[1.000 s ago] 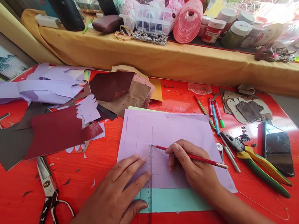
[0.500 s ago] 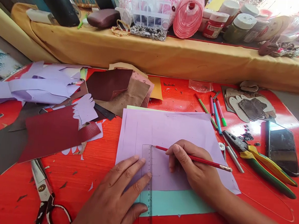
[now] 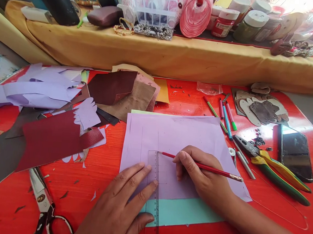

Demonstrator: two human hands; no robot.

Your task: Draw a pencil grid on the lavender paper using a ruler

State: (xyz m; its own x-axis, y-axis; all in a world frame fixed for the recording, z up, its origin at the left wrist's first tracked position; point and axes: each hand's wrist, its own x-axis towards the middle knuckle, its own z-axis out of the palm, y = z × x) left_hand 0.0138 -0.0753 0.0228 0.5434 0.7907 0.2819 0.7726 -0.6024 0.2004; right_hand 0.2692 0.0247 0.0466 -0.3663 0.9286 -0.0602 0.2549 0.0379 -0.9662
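Note:
A purple sheet of paper (image 3: 187,133) with thin pencil lines lies on the red table, over a mint-green sheet (image 3: 185,212) that shows along its near edge. My left hand (image 3: 126,198) rests flat with fingers spread, pressing a clear ruler (image 3: 153,198) onto the paper. The ruler stands nearly upright in view, along a drawn line. In my right hand (image 3: 198,167) is a red pencil (image 3: 209,166), gripped between thumb and fingers. Its tip touches or nearly touches the paper at the ruler's far end.
At left lie scissors (image 3: 44,200), a dark red leather piece (image 3: 50,138) and purple paper scraps (image 3: 41,88). Pliers (image 3: 272,170), a phone (image 3: 294,152), felt-tip pens (image 3: 227,121) and leather cutouts (image 3: 263,109) are at right. A cloth-covered ledge (image 3: 155,57) with jars runs behind.
The view has shifted slightly, so objects at the left appear a little further left. Both hands, the ruler and the pencil keep practically the same place on the paper.

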